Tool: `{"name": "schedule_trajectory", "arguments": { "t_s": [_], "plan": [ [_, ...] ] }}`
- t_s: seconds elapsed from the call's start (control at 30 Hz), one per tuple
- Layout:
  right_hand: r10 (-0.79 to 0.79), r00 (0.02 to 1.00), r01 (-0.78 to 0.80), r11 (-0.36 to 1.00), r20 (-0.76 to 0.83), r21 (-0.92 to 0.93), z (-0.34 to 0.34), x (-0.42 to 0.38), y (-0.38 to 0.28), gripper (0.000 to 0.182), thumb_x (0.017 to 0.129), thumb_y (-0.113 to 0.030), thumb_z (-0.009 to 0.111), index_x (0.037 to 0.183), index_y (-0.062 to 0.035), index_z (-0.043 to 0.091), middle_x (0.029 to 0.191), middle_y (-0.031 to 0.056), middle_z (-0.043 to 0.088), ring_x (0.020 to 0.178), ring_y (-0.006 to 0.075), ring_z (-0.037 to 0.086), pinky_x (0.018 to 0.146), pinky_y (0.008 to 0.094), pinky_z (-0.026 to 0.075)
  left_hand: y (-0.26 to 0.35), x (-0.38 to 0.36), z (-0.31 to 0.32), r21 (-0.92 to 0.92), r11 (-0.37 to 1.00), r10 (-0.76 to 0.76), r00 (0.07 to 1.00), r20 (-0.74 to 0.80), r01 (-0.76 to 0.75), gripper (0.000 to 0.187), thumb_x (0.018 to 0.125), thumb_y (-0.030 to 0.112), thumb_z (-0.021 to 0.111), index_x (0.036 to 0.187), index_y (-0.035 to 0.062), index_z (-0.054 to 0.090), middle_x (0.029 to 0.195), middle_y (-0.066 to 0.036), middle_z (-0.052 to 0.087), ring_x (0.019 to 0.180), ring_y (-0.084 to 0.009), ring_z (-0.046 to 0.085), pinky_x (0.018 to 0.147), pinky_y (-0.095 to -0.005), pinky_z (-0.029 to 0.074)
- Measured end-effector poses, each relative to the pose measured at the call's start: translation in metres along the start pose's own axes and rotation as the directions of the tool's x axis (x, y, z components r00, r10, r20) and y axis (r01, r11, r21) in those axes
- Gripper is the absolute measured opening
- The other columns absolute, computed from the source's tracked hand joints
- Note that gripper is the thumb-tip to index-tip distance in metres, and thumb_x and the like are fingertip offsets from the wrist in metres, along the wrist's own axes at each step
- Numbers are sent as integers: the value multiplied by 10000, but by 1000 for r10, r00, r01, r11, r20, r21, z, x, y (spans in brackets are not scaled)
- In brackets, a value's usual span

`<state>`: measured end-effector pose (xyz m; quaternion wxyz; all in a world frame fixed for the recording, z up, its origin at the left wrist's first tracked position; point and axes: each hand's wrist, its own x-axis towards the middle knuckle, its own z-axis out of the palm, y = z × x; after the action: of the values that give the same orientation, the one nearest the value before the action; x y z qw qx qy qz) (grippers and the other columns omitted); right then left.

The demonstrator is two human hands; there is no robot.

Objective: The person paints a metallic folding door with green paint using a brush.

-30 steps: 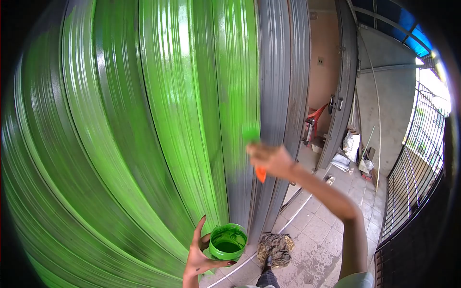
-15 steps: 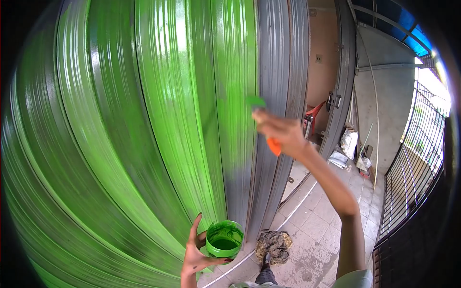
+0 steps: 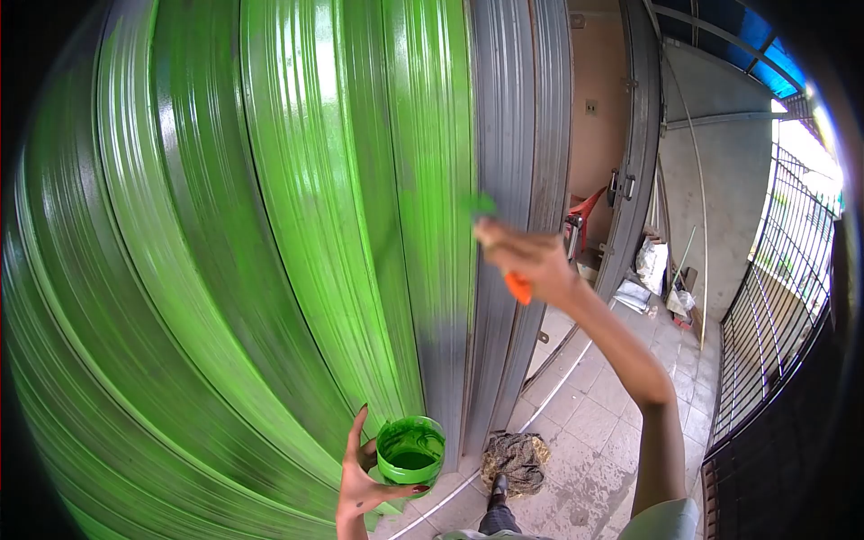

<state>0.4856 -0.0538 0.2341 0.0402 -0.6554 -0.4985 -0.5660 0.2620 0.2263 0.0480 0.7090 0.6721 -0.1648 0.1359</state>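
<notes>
Folding metal shutter: tall ribbed panels point(image 3: 301, 225) fill the left and middle, coated glossy green, with grey streaks showing through in places
Grey sections: the rightmost green strip fades to grey toward its foot, and the ribbed panel point(image 3: 504, 135) next to it is grey over nearly all the height seen
Room: past the shutter, an opening shows a pinkish wall point(image 3: 596, 153) with a socket point(image 3: 590, 107); farther right stand a concrete wall point(image 3: 715, 189) and a barred metal gate point(image 3: 778, 288), under blue roofing point(image 3: 776, 70)
Floor: pale tiles point(image 3: 589, 414) with dark stains; a crumpled cloth point(image 3: 517, 461) lies near the shutter's foot, beside the person's foot point(image 3: 499, 486)
Paintbrush: the orange-handled brush point(image 3: 518, 288) is at the border of the rightmost green strip and the grey panel; blur hides whether its bristles point(image 3: 482, 206) touch
Brush direction: bristles point up and left, handle end down and right; the long axis runs on a steep slant
Right hand: closed around the brush point(image 3: 533, 259)
Left hand: thumb and fingers spread wide around a tub point(image 3: 362, 486), gripping its side
Paint tub: open-topped, green paint inside, mouth toward the viewer point(image 3: 411, 450)
</notes>
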Motion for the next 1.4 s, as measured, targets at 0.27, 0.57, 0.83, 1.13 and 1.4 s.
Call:
{"name": "schedule_trajectory", "arguments": {
  "t_s": [0.27,0.57,0.83,1.13,1.4],
  "plan": [
    [-45,954,34,999,297,42,70,-117,-79,227,714,-47,681,833,-127,504,1096,39,593,952,160,666,480,215,555,1,-2,-1,-7,1000,-1,1000,7,1,1325,461,17,933,1480,2,86,1164,-219,620,1082,-323,628,955,-448,502],
    [-106,956,107,994,273,10,30,-2,-26,218,775,-163,650,955,-124,535,1030,19,652,694,157,680,477,291,543,4,-7,-4,29,999,-16,1000,-9,16,1352,439,1,935,1486,10,79,1173,-223,607,1098,-327,616,975,-466,491],
    [-102,962,163,959,254,-231,42,10,-44,97,797,-102,615,865,-121,549,1246,96,586,1140,199,613,507,301,548,10,-8,-1,-12,1000,1,999,-42,-2,1357,435,-8,934,1491,21,81,1169,-221,610,1098,-319,616,978,-452,489],
    [-54,879,-8,992,474,129,85,-75,-96,202,832,-151,612,1026,-102,578,740,39,658,495,157,626,378,288,502,13,-14,-10,24,1000,1,995,-101,1,1342,459,71,951,1483,6,86,1112,-192,654,1045,-289,649,952,-414,501],
    [-44,993,44,999,-108,-3,-17,160,51,211,755,-44,649,933,-157,653,796,26,690,593,205,666,528,319,549,8,-11,-10,15,1000,-3,999,-54,3,1345,436,-15,928,1489,19,90,1167,-214,611,1099,-321,615,968,-461,500]
  ]
}}
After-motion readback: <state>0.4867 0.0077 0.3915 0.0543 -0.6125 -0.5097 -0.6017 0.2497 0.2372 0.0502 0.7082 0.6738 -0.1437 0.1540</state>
